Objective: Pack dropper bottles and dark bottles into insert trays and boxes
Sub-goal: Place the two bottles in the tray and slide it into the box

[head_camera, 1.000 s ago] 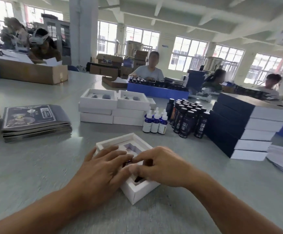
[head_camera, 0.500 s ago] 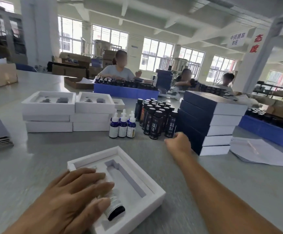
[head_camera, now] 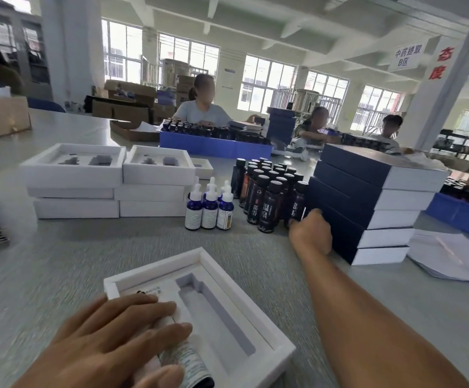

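A white insert tray (head_camera: 258,309) lies in front of me on the grey table. My left hand (head_camera: 110,345) rests flat on its left side, covering a bottle (head_camera: 188,365) that lies in the left slot. The right slot is bare. My right hand (head_camera: 310,233) is stretched out to the cluster of dark bottles (head_camera: 267,194), its fingers curled around the nearest right one (head_camera: 297,203). Three blue dropper bottles (head_camera: 209,205) with white tops stand just left of the dark ones.
Stacks of white insert trays (head_camera: 110,186) stand at the left. A pile of dark blue boxes (head_camera: 367,203) rises right of the dark bottles, with white sheets (head_camera: 451,253) beyond. A blue crate (head_camera: 213,144) of bottles and seated people are across the table.
My right hand left the tray and reached forward to the dark bottles, now closing on one. My left hand stayed on the bottle in the tray. The view swung right.
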Motion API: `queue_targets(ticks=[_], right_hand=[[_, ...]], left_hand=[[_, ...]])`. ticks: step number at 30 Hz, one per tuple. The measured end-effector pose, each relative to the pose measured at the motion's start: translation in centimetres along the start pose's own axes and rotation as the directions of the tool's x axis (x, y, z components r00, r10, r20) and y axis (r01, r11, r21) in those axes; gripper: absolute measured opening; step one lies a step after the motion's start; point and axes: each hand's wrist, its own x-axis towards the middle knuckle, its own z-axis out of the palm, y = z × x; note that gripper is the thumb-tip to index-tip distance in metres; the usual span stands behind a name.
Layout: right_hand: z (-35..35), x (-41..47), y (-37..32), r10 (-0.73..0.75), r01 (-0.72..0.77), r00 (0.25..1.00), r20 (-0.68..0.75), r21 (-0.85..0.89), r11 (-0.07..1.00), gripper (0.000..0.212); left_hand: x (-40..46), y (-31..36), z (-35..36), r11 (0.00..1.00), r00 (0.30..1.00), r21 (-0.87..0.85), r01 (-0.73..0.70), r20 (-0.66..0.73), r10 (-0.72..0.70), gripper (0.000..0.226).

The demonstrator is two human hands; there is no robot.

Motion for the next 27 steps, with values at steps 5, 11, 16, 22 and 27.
queue_targets(ticks=[5, 11, 16, 22, 27], right_hand=[[-0.9, -0.8, 0.3, -0.027, 0.026, 0.998, 0.065, 0.014, 1.0, 0.036], [-0.8, -1.0, 0.2, -0.055, 0.055, 0.995, 0.085, 0.009, 0.998, 0.045], [-0.1, -0.4, -0.7, -0.056, 0.058, 0.996, 0.065, -0.03, 0.998, 0.05], [0.3, 0.0, -0.6, -0.009, 0.01, 1.0, 0.024, -0.035, 0.999, 0.038], [-0.7, -0.5, 0.1, -0.004, 0.0, 0.997, 0.072, 0.066, 0.998, 0.029]], left_hand=[[0.2, 0.1, -0.3, 0.997, 0.997, -0.074, 0.038, 0.077, -0.033, 0.039], [0.7, 0.9, -1.7, 0.99, 0.974, -0.118, 0.074, 0.221, -0.047, 0.042], [0.7, 0.4, -1.6, 0.994, 0.97, -0.096, 0.042, 0.244, -0.017, 0.038], [0.7, 0.1, -1.2, 0.993, 0.974, -0.104, 0.051, 0.226, -0.026, 0.04], [0.5, 0.9, -2.2, 0.978, 0.962, -0.148, 0.15, 0.248, -0.11, 0.051]])
